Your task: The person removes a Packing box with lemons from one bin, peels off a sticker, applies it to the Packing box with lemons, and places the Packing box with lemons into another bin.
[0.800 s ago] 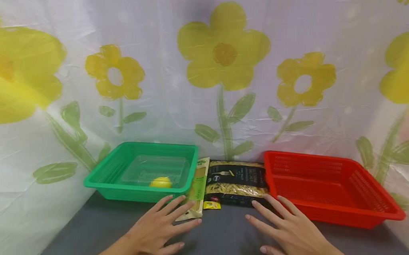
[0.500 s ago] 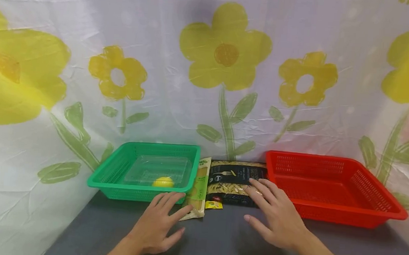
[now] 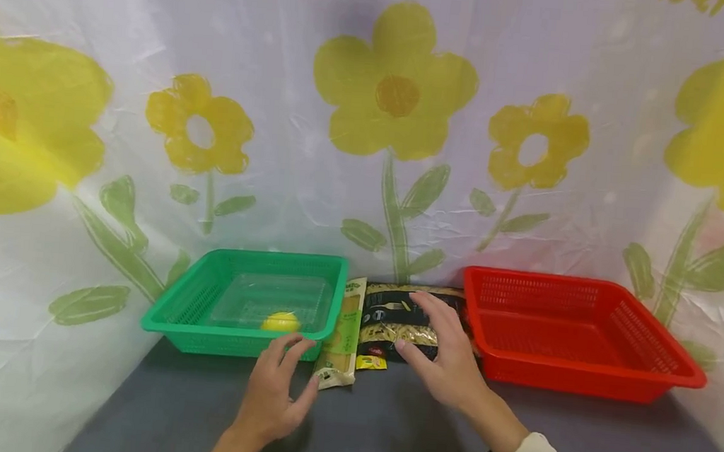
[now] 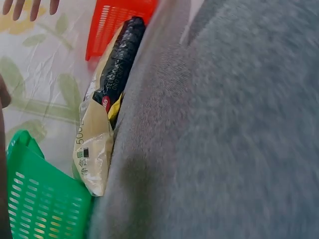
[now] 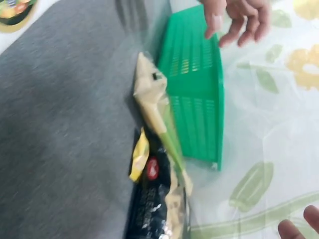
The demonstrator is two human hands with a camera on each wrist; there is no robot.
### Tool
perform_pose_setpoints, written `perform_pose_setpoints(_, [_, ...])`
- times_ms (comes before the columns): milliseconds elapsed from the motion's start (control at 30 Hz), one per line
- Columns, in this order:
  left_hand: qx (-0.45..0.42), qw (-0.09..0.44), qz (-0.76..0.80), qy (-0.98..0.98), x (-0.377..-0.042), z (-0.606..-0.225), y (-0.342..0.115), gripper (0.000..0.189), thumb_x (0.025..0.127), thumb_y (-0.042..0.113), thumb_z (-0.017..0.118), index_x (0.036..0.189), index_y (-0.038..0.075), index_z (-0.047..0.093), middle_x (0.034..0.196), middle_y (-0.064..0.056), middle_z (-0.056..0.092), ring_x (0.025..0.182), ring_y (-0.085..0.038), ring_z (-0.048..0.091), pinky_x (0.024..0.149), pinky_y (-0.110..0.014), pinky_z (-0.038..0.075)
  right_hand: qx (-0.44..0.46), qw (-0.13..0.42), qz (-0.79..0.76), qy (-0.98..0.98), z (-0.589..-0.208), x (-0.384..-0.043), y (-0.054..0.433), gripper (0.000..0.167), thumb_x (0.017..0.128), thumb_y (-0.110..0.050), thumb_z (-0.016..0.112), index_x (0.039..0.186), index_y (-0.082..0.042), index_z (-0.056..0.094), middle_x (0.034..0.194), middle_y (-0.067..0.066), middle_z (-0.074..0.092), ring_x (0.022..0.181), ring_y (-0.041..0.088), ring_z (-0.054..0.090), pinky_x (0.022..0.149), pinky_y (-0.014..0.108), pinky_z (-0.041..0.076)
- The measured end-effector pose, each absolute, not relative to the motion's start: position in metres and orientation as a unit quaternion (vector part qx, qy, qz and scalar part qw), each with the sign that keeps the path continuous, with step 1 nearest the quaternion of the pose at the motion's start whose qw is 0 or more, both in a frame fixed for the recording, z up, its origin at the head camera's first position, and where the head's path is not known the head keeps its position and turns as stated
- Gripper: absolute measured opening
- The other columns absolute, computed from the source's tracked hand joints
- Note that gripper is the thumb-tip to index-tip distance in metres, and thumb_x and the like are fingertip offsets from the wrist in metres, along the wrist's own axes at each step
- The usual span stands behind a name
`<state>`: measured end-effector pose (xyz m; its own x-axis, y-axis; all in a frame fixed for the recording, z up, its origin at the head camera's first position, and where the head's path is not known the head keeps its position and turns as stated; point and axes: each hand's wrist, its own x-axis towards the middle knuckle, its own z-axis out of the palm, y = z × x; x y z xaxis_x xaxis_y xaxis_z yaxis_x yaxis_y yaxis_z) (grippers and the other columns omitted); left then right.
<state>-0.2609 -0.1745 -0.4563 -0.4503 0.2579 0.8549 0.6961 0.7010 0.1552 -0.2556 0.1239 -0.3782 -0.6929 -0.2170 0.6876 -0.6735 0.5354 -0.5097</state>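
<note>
My left hand (image 3: 272,396) hovers in front of the green basket (image 3: 225,348), its fingers loosely bent, holding nothing. Over the front of a black pasta bag (image 3: 385,333) reaches my right hand (image 3: 449,368), thumb and fingers spread apart, grasping nothing and partly hiding the bag. A slim beige and green pack (image 3: 342,338) lies between the basket and that bag. At the bag's front edge sits a small yellow packet (image 3: 371,362). In the right wrist view, my left hand's fingers overlap the top of the basket.
Inside the green basket are a clear plastic container (image 3: 277,290) and a yellow round thing (image 3: 281,321). A red basket (image 3: 580,371) stands right of the pasta bag. Behind everything hangs a flower-painted sheet (image 3: 313,201). The table (image 3: 372,425) is dark grey.
My right hand has moved left and farther forward, from beside the red basket to over the pasta bag. The left hand's fingers have drawn closer together, and its wrist has turned.
</note>
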Motion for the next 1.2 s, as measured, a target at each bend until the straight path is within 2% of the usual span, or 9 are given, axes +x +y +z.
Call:
perform_pose_setpoints(200, [-0.249,0.511,-0.347,-0.746,-0.271,-0.464,-0.178,0.027,0.077,0.0,0.071,0.102,0.004,0.064,0.091,-0.007,0.06,0.078,-0.02,0.06,0.068,-0.032,0.049,0.268,0.236,0.461,-0.813,-0.377,-0.272,0.098,0.064,0.093,-0.025,0.073,0.151,-0.021,0.046,0.153,0.005,0.045,0.137,0.026,0.044,0.101,0.052,0.05])
perform_pose_setpoints(433, [-0.153,0.534,-0.415,-0.72,-0.285,-0.465,-0.173,0.014,0.08,-0.005,0.073,0.087,0.002,0.064,0.069,-0.003,0.058,0.056,-0.017,0.055,0.054,-0.033,0.045,0.213,0.122,0.552,-0.797,-0.369,-0.29,0.069,0.062,0.098,-0.031,0.068,0.153,-0.028,0.04,0.153,0.004,0.044,0.129,0.032,0.054,0.098,0.053,0.052])
perform_pose_setpoints(500, [-0.118,0.532,-0.452,-0.706,-0.282,-0.46,-0.169,0.013,0.081,-0.007,0.074,0.081,0.001,0.063,0.065,-0.004,0.058,0.055,-0.017,0.055,0.053,-0.03,0.045,0.2,0.095,0.571,-0.791,-0.367,-0.297,0.063,0.064,0.099,-0.033,0.066,0.155,-0.023,0.037,0.156,0.008,0.041,0.133,0.035,0.051,0.099,0.055,0.051])
perform_pose_setpoints(600, [-0.059,0.501,-0.528,-0.683,-0.275,-0.452,-0.165,0.016,0.088,-0.005,0.071,0.074,-0.003,0.062,0.059,-0.015,0.058,0.051,-0.02,0.057,0.048,-0.025,0.045,0.192,0.056,0.601,-0.774,-0.364,-0.306,0.054,0.065,0.101,-0.032,0.063,0.157,-0.017,0.033,0.16,0.011,0.035,0.141,0.036,0.042,0.104,0.057,0.046])
perform_pose_setpoints(667, [-0.021,0.471,-0.585,-0.66,-0.272,-0.45,-0.166,0.024,0.093,-0.001,0.067,0.072,-0.008,0.06,0.057,-0.023,0.056,0.049,-0.023,0.058,0.046,-0.024,0.045,0.185,0.027,0.628,-0.755,-0.364,-0.312,0.048,0.065,0.102,-0.03,0.062,0.158,-0.014,0.031,0.161,0.014,0.032,0.141,0.037,0.042,0.107,0.056,0.044])
perform_pose_setpoints(733, [0.012,0.445,-0.639,-0.627,-0.275,-0.453,-0.17,0.032,0.098,0.004,0.064,0.071,-0.013,0.058,0.057,-0.026,0.054,0.047,-0.024,0.059,0.045,-0.024,0.048,0.18,-0.001,0.656,-0.733,-0.363,-0.317,0.043,0.066,0.103,-0.028,0.061,0.158,-0.012,0.029,0.162,0.016,0.029,0.142,0.038,0.041,0.109,0.055,0.043])
perform_pose_setpoints(867, [0.08,0.426,-0.711,-0.554,-0.29,-0.463,-0.183,0.038,0.099,0.012,0.065,0.077,-0.017,0.056,0.053,-0.017,0.055,0.042,-0.019,0.058,0.046,-0.026,0.052,0.162,-0.037,0.687,-0.708,-0.361,-0.326,0.033,0.07,0.103,-0.031,0.061,0.159,-0.011,0.026,0.163,0.018,0.026,0.142,0.039,0.041,0.112,0.056,0.04])
perform_pose_setpoints(1033, [0.166,0.43,-0.742,-0.486,-0.301,-0.466,-0.197,0.027,0.097,0.022,0.069,0.087,0.001,0.056,0.056,-0.002,0.057,0.042,-0.013,0.057,0.044,-0.026,0.052,0.135,-0.053,0.709,-0.69,-0.354,-0.331,0.02,0.074,0.101,-0.034,0.064,0.159,-0.011,0.026,0.163,0.018,0.026,0.143,0.039,0.041,0.111,0.054,0.042])
perform_pose_setpoints(1200, [0.182,0.388,-0.804,-0.412,-0.302,-0.462,-0.207,0.028,0.094,0.024,0.074,0.098,0.008,0.051,0.071,-0.005,0.059,0.05,-0.015,0.06,0.047,-0.029,0.054,0.107,-0.062,0.737,-0.665,-0.352,-0.336,0.009,0.073,0.101,-0.031,0.064,0.16,-0.01,0.026,0.162,0.02,0.026,0.145,0.04,0.036,0.11,0.055,0.042])
